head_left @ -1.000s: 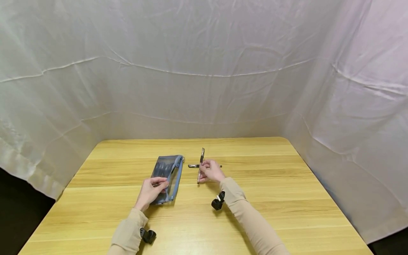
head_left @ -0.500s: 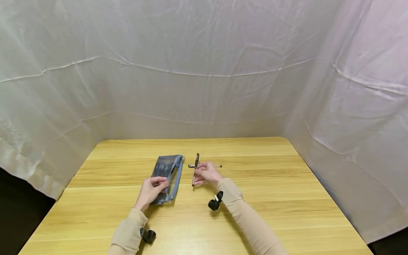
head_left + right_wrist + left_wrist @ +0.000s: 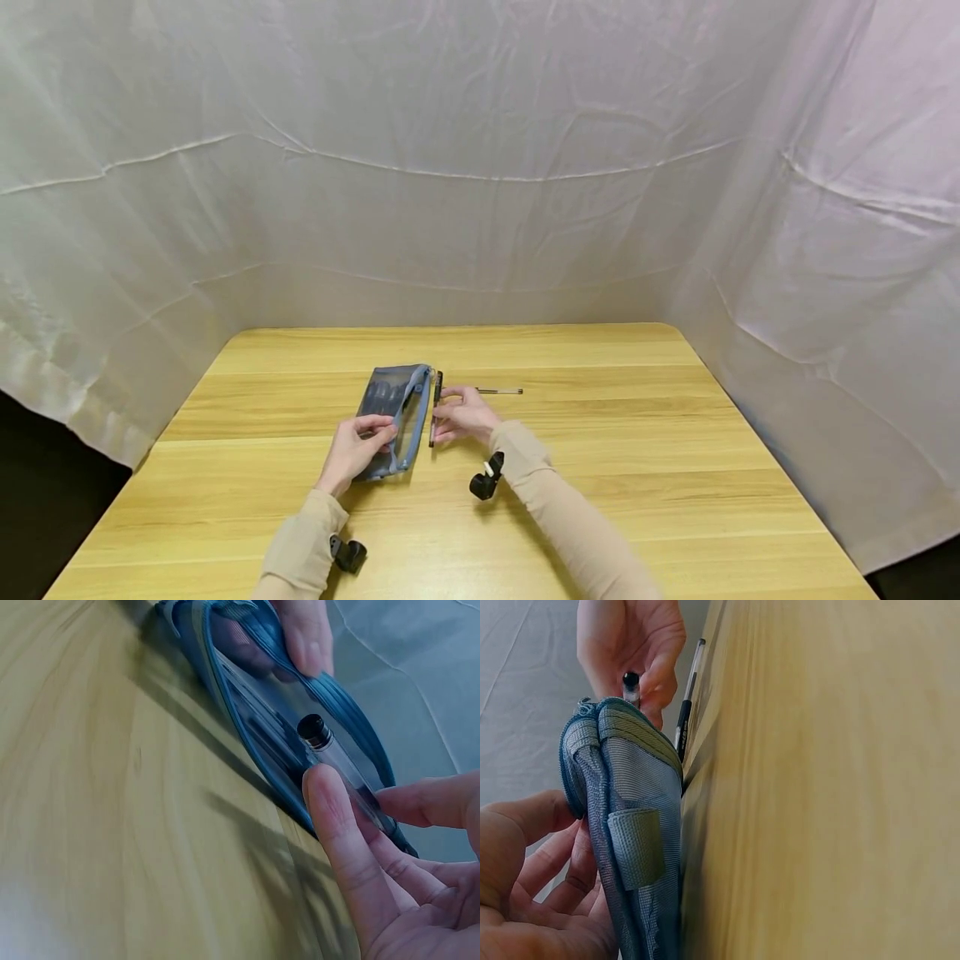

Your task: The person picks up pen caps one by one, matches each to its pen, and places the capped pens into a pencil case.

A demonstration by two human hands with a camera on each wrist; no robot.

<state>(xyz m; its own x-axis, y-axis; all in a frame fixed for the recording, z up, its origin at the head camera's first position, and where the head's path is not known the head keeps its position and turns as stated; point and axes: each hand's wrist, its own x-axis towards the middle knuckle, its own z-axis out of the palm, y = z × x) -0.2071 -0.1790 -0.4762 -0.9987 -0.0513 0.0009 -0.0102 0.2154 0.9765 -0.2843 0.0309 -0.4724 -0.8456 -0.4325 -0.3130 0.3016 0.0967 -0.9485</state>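
Note:
A blue mesh pencil case (image 3: 382, 398) lies at the left of the table with its zipped mouth gaping to the right. My left hand (image 3: 358, 451) pinches the upper edge of that mouth between thumb and fingers. Dark, pen-like shapes show inside the case in the right wrist view. Just right of the mouth, my right hand (image 3: 463, 415) holds a black-capped pen (image 3: 339, 761) between thumb and fingers, roughly parallel to the opening and outside it. Behind the right hand, a second pen (image 3: 501, 391) lies on the table, partly hidden by the fingers.
The wooden table (image 3: 615, 483) spreads out around both hands. Pale curtains (image 3: 480, 225) hang behind it and along its sides. A small black camera (image 3: 487, 477) is strapped at the right wrist, another camera (image 3: 348, 554) at the left.
My right hand has carried the pen left, from across the lying pen to beside the case's mouth. The left hand and the case have stayed put.

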